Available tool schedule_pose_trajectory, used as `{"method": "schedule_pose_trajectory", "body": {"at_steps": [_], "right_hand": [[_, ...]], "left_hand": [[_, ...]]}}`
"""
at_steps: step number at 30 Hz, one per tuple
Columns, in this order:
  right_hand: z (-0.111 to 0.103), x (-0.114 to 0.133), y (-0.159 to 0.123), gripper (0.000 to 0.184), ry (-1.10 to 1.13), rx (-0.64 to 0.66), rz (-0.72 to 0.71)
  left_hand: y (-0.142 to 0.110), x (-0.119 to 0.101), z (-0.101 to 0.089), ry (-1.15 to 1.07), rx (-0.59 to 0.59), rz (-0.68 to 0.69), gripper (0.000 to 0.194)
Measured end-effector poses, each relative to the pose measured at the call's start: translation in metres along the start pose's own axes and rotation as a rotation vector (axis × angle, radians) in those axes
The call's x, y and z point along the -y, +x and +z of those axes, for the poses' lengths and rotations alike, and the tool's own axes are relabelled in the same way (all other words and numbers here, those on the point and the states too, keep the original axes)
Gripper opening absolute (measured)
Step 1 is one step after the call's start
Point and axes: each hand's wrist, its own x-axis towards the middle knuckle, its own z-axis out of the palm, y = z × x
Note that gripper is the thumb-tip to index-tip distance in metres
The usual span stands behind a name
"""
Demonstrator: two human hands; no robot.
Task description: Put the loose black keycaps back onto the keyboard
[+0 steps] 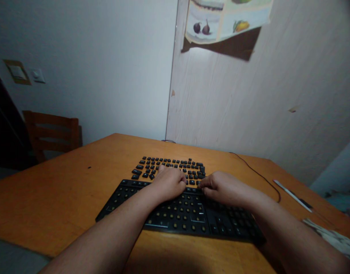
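Note:
A black keyboard (177, 217) with most of its keycaps off lies on the wooden table, its bare switch posts showing. Beyond its far edge the loose black keycaps (160, 161) are laid out in rows. My left hand (169, 182) is curled closed over the keyboard's far edge and the nearest keycaps; its fingertips are hidden. To its right, my right hand (220, 187) is closed in a pinch at the far edge, close to a keycap. Whatever lies between its fingertips is too small to make out. Keycaps remain on the keyboard's right part and top row.
The table (63, 198) reaches to the wall. A dark cable (257, 173) and a pale strip-like object (291, 195) lie on the right, with a patterned cloth (331, 238) nearer. One small black piece (89, 167) sits at left. A wooden chair (53, 131) stands behind.

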Motion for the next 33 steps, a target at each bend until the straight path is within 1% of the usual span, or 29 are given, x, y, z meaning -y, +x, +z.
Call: {"method": "schedule_pose_trajectory", "body": {"at_steps": [4, 6, 7, 9, 12, 17, 20, 25, 33], "right_hand": [[-0.008, -0.014, 0.007, 0.021, 0.065, -0.187, 0.100], [-0.013, -0.023, 0.016, 0.020, 0.061, -0.240, 0.146], [-0.015, -0.027, 0.022, 0.019, 0.049, -0.245, 0.168], [-0.018, -0.037, 0.039, 0.017, 0.013, -0.234, 0.210], [-0.017, -0.055, 0.071, 0.018, -0.041, -0.214, 0.271], [-0.003, -0.083, 0.125, 0.018, -0.082, -0.159, 0.325], [0.005, -0.093, 0.148, 0.020, -0.096, -0.119, 0.335], [0.008, -0.100, 0.165, 0.025, -0.083, -0.064, 0.306], [0.017, -0.100, 0.175, 0.019, -0.056, -0.017, 0.299]], "left_hand": [[-0.001, -0.002, -0.001, 0.013, -0.002, 0.001, 0.024], [-0.001, -0.003, -0.002, 0.012, 0.002, 0.001, 0.025], [-0.001, -0.003, -0.002, 0.009, 0.004, 0.001, 0.025], [-0.001, -0.003, -0.003, -0.002, 0.002, 0.001, 0.025], [-0.002, -0.003, -0.003, -0.022, -0.002, -0.003, 0.023], [-0.002, -0.002, -0.002, -0.051, -0.010, -0.008, 0.023], [-0.003, -0.002, -0.002, -0.064, -0.017, -0.005, 0.022], [-0.003, -0.002, -0.003, -0.090, -0.013, -0.007, 0.020], [-0.003, -0.003, -0.005, -0.108, 0.014, -0.010, 0.020]]}}
